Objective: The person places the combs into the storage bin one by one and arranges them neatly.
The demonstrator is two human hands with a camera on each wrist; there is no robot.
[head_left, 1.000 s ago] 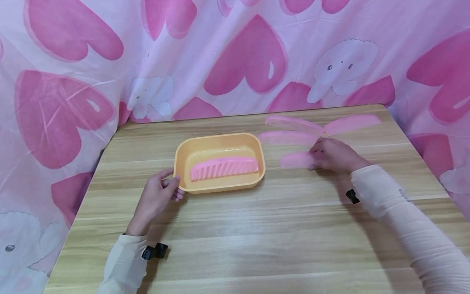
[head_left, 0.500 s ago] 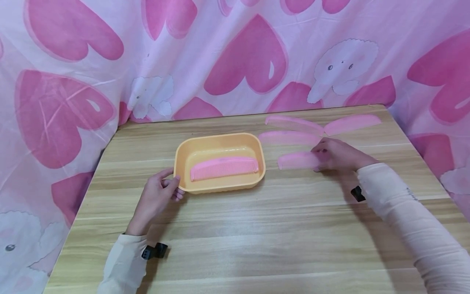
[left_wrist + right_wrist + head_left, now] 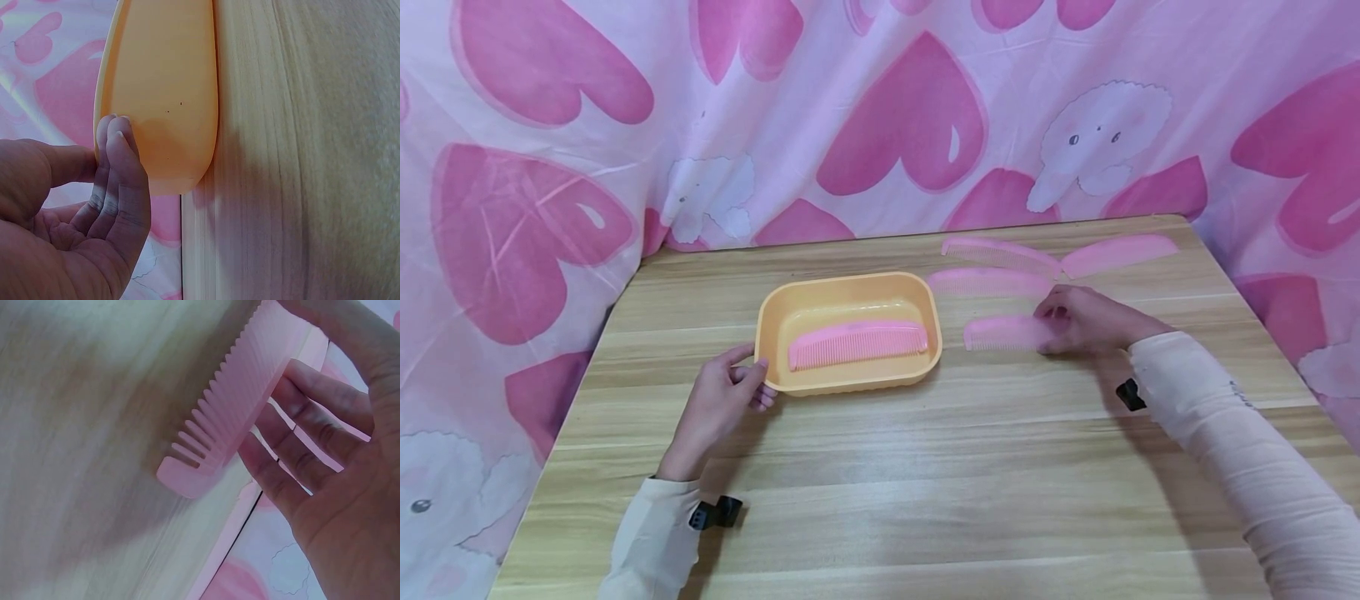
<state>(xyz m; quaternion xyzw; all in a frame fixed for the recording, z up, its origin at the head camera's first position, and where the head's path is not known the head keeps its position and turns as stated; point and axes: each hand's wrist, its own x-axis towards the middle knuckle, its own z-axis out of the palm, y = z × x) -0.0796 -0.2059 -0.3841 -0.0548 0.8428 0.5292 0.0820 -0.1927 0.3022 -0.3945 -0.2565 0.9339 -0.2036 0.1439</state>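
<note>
In the head view my left hand (image 3: 721,404) pinches the near left corner of a yellow-orange plastic tray (image 3: 850,387). Its thumb and fingers lie on either side of the tray's wall (image 3: 165,75) in the left wrist view. One pink comb (image 3: 857,343) lies inside, teeth toward me. Right of the tray, my right hand (image 3: 1086,321) holds another pink comb (image 3: 1003,333) by its right part. Seen from the right wrist, the thumb and fingertips grip that comb (image 3: 240,394) along its back, its wide-toothed end sticking out.
Behind the right hand lie three more pink combs: one nearest (image 3: 988,282), one slanting (image 3: 1000,252) at the back, and one at the far right (image 3: 1122,252). All rest on the wood-grain table (image 3: 880,492). A pink heart-print curtain (image 3: 895,117) hangs along the back and sides.
My right hand has shifted slightly to the right, while more of the held comb shows and its free end is a little farther left and nearer me. The left hand and tray stay put.
</note>
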